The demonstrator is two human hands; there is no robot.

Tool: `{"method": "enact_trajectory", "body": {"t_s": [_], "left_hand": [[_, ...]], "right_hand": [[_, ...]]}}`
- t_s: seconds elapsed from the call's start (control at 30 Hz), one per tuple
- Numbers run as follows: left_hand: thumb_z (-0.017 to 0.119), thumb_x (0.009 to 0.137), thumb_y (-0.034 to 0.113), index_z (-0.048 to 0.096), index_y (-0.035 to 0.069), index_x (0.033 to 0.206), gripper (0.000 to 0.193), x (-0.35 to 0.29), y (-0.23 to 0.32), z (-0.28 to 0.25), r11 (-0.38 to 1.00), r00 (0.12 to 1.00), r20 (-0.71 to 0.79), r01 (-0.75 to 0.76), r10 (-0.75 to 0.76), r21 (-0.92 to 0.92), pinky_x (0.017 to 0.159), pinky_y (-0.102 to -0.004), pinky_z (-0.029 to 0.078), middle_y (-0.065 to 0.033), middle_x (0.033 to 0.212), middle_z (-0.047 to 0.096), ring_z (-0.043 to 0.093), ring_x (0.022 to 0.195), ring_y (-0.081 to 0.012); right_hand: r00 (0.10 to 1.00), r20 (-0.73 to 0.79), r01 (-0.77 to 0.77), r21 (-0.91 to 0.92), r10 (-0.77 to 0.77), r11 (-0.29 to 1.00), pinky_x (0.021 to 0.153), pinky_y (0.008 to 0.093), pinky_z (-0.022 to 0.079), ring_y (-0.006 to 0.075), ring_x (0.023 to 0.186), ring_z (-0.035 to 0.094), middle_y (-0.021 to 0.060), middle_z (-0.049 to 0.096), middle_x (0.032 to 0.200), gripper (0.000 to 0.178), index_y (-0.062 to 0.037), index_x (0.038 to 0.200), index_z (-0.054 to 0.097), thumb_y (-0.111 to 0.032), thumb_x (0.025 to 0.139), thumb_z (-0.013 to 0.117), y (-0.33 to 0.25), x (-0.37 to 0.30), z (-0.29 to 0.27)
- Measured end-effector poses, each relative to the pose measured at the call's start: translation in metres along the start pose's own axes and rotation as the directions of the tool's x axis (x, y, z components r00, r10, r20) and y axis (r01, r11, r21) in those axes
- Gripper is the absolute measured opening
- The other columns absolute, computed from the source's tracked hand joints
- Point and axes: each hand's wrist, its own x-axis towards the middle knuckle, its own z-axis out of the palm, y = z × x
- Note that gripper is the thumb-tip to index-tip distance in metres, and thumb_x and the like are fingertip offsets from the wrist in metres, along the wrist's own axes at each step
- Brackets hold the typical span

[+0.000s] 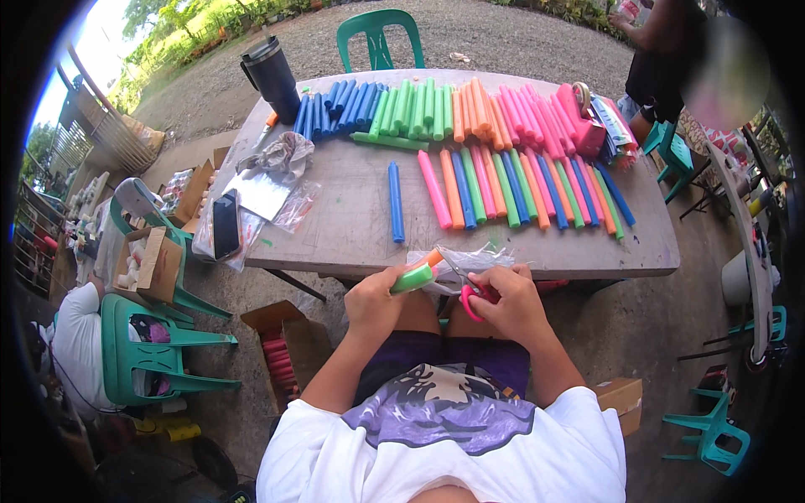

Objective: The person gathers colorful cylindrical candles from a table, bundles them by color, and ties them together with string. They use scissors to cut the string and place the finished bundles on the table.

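My left hand point(371, 295) is closed around a green candle point(411, 280) and an orange candle point(433, 257), above the table's near edge. In my right hand point(509, 300) are scissors point(471, 300) with red-pink handles, their blades pointing at the orange candle's end. Beneath the blades lies a clear plastic wrapper point(486, 258) with thin white strands. A single blue candle point(396, 203) lies apart on the table. To its right is a row of pink, orange, blue and green candles point(513, 186). Farther back, more candles point(436, 109) lie grouped by colour.
On the table point(327, 239) are a dark tumbler point(272, 80), a crumpled cloth point(285, 158), a phone point(225, 225) and a pink tape dispenser point(583, 126). An open carton point(289, 344) stands on the floor at left. One person point(80, 352) sits at left; another point(662, 59) is at far right.
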Motion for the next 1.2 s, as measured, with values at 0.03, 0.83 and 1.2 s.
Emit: {"method": "enact_trajectory", "body": {"t_s": [0.03, 0.83, 1.2], "left_hand": [[0.072, 0.074, 0.017, 0.069, 0.018, 0.099, 0.025, 0.000, 0.000, 0.000, 1.000, 1.000, 0.001, 0.007, -0.007, 0.000, 0.066, -0.0363, 0.051, -0.0089, 0.082, 0.068, 0.066, 0.076, -0.0276], [0.079, 0.073, 0.019, 0.070, 0.006, 0.096, 0.029, 0.009, -0.011, -0.011, 0.877, 0.907, 0.346, 0.355, -0.239, -0.324, 0.065, -0.0244, 0.046, -0.0054, 0.072, 0.066, 0.056, 0.069, -0.0036], [0.078, 0.072, 0.013, 0.070, 0.004, 0.097, 0.027, 0.014, -0.003, -0.018, 0.858, 0.877, 0.412, 0.396, -0.248, -0.326, 0.065, -0.0234, 0.045, -0.0006, 0.072, 0.066, 0.053, 0.068, -0.0033]], "right_hand": [[1.000, 0.008, -0.016, 0.022, 0.016, 1.000, 0.079, 0.0321, 0.039, 0.0212, 0.070, 0.058, 0.0040, 0.066, 0.079, 0.022, -0.0074, 0.090, 0.067, -0.017, 0.071, 0.074, 0.002, -0.001, 0.001], [0.987, 0.082, -0.153, 0.270, 0.135, 0.951, 0.077, 0.0301, 0.043, 0.0170, 0.080, 0.054, 0.0065, 0.068, 0.085, 0.030, -0.0036, 0.095, 0.067, -0.004, 0.067, 0.075, 0.010, -0.007, 0.007], [0.976, 0.207, -0.117, 0.273, 0.060, 0.955, 0.076, 0.0268, 0.039, 0.0159, 0.082, 0.047, 0.0029, 0.066, 0.081, 0.029, -0.0040, 0.090, 0.068, -0.010, 0.065, 0.080, 0.005, -0.006, -0.005]]}}
